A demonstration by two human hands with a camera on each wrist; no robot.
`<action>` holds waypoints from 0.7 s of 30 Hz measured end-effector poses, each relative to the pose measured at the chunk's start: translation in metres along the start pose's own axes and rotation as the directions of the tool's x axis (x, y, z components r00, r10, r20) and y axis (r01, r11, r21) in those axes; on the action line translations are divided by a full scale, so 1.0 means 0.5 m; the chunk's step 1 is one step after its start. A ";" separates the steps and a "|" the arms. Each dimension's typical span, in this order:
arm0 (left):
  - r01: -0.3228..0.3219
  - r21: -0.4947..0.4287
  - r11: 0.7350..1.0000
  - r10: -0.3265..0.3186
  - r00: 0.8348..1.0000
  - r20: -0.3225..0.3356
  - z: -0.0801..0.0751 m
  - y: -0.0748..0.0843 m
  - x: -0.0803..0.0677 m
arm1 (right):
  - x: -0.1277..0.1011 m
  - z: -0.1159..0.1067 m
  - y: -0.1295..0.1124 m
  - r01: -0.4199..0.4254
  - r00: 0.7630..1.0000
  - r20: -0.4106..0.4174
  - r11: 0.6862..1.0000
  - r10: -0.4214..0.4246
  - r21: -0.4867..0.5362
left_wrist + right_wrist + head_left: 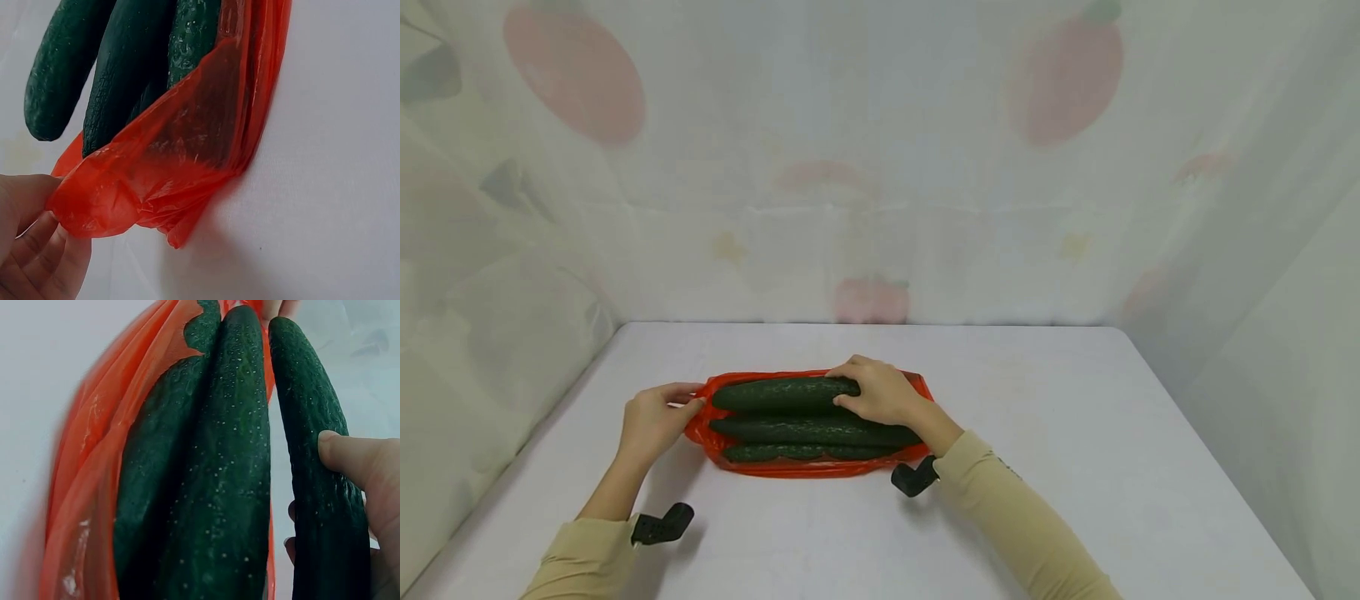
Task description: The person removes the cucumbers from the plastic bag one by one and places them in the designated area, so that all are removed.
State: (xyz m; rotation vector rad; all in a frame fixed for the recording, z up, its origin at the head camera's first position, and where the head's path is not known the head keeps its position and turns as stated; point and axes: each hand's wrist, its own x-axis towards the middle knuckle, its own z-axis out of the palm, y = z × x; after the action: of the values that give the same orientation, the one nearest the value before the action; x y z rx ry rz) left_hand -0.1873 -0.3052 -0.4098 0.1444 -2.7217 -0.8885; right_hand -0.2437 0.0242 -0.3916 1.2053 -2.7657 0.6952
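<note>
Nearest are the two beige sleeves (1000, 508), each with a black camera mount (914, 477) strapped at the wrist, reaching out over the white bench (1075, 467). Just beyond them lies a red plastic bag (790, 468), flat on the bench near its middle, with three dark green cucumbers lying lengthwise side by side on or in it. The nearest cucumber (797, 452) is thinnest, and the middle cucumber (812, 432) lies close against it. The left hand (651, 421) is at the bag's left end, its fingers (44, 256) curled and pinching a bunched corner of the red plastic. The right hand (883, 392) rests over the right end of the far cucumber (784, 393), thumb (350, 456) on top and fingers wrapped around it in a grip. Behind the bench hangs a pale curtain (865, 167) printed with faded fruit shapes.
</note>
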 end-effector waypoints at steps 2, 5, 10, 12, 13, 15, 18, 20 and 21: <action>-0.006 0.005 1.000 0.006 1.000 -0.007 0.000 -0.001 0.000 | -0.001 -0.003 -0.001 0.008 1.000 -0.007 1.000 -0.008 0.007; -0.014 0.005 1.000 0.014 1.000 -0.015 0.001 -0.003 0.000 | -0.003 -0.007 -0.004 0.017 1.000 -0.021 1.000 -0.017 0.010; -0.017 -0.002 1.000 0.017 1.000 -0.017 0.004 -0.001 0.000 | -0.008 -0.019 -0.006 0.036 0.999 -0.036 0.999 -0.035 0.021; -0.014 -0.003 1.000 0.014 1.000 -0.018 0.004 0.000 0.000 | -0.011 -0.026 -0.005 0.049 0.998 -0.043 0.999 -0.048 0.018; -0.011 -0.006 1.000 0.010 1.000 -0.016 0.004 0.001 0.000 | -0.012 -0.029 -0.004 0.056 0.997 -0.047 0.998 -0.056 0.014; -0.005 -0.010 1.000 0.005 1.000 -0.013 0.004 0.002 0.001 | -0.016 -0.037 0.000 0.070 0.996 -0.061 0.998 -0.070 0.004; 0.008 -0.018 1.000 -0.008 1.000 -0.006 0.005 0.003 0.002 | -0.022 -0.047 0.008 0.083 0.993 -0.087 0.996 -0.084 -0.015; 0.010 -0.016 1.000 -0.010 1.000 -0.010 0.006 0.004 0.003 | -0.026 -0.052 0.016 0.080 0.991 -0.103 0.996 -0.083 -0.031; 0.011 -0.018 1.000 -0.011 1.000 -0.010 0.007 0.004 0.003 | -0.029 -0.055 0.019 0.081 0.990 -0.113 0.996 -0.084 -0.034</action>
State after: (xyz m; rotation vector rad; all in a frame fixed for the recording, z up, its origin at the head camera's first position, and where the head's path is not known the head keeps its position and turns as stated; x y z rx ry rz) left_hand -0.1896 -0.3020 -0.4110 0.1598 -2.7060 -0.9120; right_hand -0.2443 0.0513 -0.3736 1.2254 -2.6087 0.6903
